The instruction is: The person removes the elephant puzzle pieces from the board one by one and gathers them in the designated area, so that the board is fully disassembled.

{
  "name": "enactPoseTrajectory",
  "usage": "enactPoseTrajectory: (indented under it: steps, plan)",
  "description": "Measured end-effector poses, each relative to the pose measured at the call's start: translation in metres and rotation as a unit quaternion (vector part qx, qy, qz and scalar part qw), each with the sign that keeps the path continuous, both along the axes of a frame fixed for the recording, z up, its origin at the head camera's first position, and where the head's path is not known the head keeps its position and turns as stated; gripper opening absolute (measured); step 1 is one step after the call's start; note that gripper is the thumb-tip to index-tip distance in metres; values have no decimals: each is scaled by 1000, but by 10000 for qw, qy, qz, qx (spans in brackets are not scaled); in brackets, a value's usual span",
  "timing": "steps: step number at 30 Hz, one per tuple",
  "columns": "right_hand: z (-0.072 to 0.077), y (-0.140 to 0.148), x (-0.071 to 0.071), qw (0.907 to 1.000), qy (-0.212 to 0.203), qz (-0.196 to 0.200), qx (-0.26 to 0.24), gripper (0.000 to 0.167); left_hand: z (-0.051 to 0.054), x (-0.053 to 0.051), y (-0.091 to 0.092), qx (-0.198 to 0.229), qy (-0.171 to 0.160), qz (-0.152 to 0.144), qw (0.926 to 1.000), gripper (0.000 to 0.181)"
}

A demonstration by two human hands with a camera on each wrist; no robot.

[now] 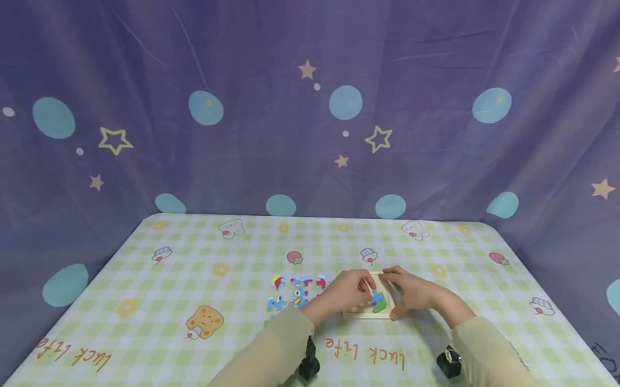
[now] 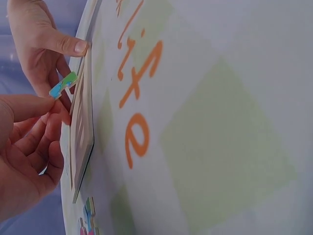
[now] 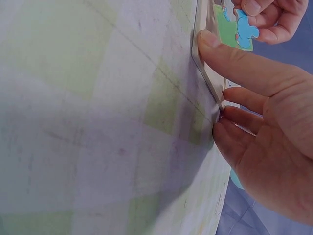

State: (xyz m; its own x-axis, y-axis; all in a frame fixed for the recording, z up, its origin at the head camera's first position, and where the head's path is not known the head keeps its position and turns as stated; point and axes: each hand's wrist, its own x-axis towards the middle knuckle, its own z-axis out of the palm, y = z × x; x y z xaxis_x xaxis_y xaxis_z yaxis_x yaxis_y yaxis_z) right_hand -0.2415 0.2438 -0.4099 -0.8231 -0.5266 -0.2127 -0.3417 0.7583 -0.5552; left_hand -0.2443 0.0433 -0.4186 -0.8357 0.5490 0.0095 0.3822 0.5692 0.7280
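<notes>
My left hand [image 1: 346, 291] pinches a blue and green jigsaw puzzle piece [image 1: 379, 301] between thumb and fingers. In the left wrist view the piece [image 2: 63, 84] is tilted above a shallow wooden puzzle tray [image 2: 84, 132]. The tray [image 1: 368, 315] lies flat on the table, partly hidden by both hands. My right hand [image 1: 413, 290] grips its right side, thumb at the near edge and fingers towards the far edge. In the right wrist view the right thumb [image 3: 230, 56] presses on the tray's rim, close to the piece.
Several loose puzzle pieces [image 1: 299, 293] lie left of the tray, some hidden behind the left forearm. A green checked cloth [image 1: 251, 352] with printed pictures covers the table. Behind its far edge hangs a purple curtain [image 1: 249, 156].
</notes>
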Motion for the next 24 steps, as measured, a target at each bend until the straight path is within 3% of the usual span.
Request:
enactPoseTrajectory:
  steps: [13,24]
  plan:
    - [0,-1,0,9999,5,-123,53,91,2,-2,-14,91,-131,-112,9998,13]
    - [0,-3,0,9999,3,-81,92,91,6,-7,-38,11,0,-4,10000,12]
